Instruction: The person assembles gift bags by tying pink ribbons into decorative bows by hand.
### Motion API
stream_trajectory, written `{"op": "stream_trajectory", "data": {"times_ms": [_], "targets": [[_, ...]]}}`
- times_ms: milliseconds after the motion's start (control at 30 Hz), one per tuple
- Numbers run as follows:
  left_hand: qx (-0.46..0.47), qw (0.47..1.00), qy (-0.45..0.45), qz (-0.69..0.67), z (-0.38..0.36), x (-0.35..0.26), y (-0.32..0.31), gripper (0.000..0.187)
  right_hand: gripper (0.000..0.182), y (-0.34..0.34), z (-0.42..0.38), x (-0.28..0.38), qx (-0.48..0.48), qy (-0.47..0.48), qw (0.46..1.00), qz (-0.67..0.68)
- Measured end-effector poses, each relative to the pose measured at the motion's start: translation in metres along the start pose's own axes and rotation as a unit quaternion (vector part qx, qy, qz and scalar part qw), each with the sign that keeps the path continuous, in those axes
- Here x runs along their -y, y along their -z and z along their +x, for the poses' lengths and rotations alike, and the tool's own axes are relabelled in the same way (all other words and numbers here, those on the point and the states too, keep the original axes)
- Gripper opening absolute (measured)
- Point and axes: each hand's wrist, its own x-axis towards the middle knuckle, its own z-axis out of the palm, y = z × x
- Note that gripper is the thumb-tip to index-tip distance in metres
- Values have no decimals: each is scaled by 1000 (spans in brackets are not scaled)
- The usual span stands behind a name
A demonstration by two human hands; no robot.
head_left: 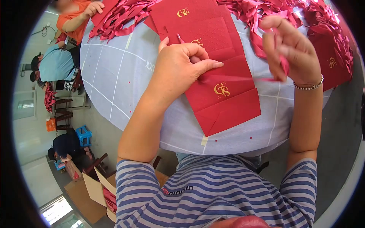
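Red paper bags with gold lettering [235,108] lie overlapped in a stack on the table in front of me. My left hand [186,62] rests over the stack, thumb and fingers pinched on a red ribbon at a bag's edge. The ribbon [262,79] stretches right, thin and blurred, across the bag to my right hand. My right hand [291,53] is raised above the table at the right, fingers curled around the ribbon's other part, which hangs below them. A bracelet is on that wrist.
Ribbon heaps [123,22] lie at the table's far left and far right. Another red bag [330,64] is at the right. A co-worker in orange [76,22] reaches onto the far left. Other people, stools and an open carton [93,190] stand left of the round table [110,87].
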Motion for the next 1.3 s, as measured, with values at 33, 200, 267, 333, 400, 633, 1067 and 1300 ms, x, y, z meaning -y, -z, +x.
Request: {"op": "stream_trajectory", "data": {"times_ms": [33, 200, 267, 333, 400, 633, 1067, 1300], "targets": [[28, 999, 25, 21, -1, -2, 1, 25, 51, -7, 0, 3, 10, -48, 998, -50], [33, 996, 2, 78, -8, -2, -4, 24, 38, -25, 8, -21, -143, -222, 913, -310], [25, 996, -20, 80, -9, 0, -4, 23, 29, -27, 9, -23, -162, -220, 899, -341], [25, 997, -32, 66, -10, 1, -2, 21, 12, -27, 10, -25, -197, -211, 867, -406], [22, 997, -35, 63, -11, 2, -2, 21, 10, -24, 7, -27, -186, -164, 860, -446], [37, 997, -24, 61, -13, -2, 4, 21, 9, -37, 13, -33, -205, -140, 916, -316], [42, 995, -42, 81, -14, 1, 1, 13, 11, -40, 13, -48, -108, -12, 801, -589], [35, 993, -76, 88, -13, 3, 0, 13, 11, -45, 15, -60, -130, 14, 772, -622]]}}
